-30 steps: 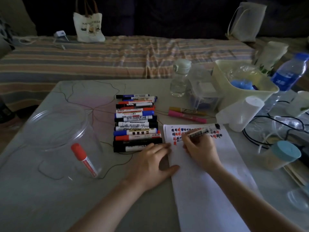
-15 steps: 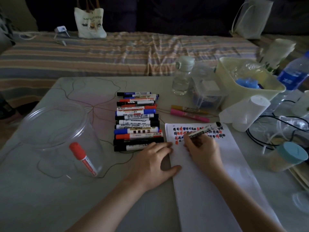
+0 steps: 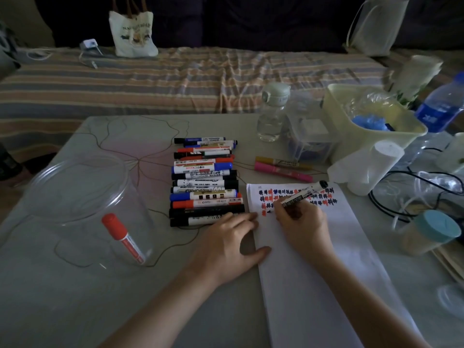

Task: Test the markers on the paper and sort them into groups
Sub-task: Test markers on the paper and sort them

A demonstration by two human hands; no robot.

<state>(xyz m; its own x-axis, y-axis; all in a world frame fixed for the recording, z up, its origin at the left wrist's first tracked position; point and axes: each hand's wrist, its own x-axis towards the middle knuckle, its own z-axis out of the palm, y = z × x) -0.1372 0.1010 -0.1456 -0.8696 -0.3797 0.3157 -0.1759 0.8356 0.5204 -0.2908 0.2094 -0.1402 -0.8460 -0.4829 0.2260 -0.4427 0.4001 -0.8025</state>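
Head view, clear tub, red marker inside

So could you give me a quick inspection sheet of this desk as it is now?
Surface: grey table with thin line pattern.
Job's things: white paper sheet bearing red, blue and black test marks; row of capped markers; black marker with its tip on the sheet.
Clutter: clear plastic tub holding a red marker; pink marker; cream bin; clear water bottle.
Hands: left hand flat at the paper's edge; right hand grips the black marker.
Cables: black cables on the right.
Surroundings: striped bedcover; tote bag.
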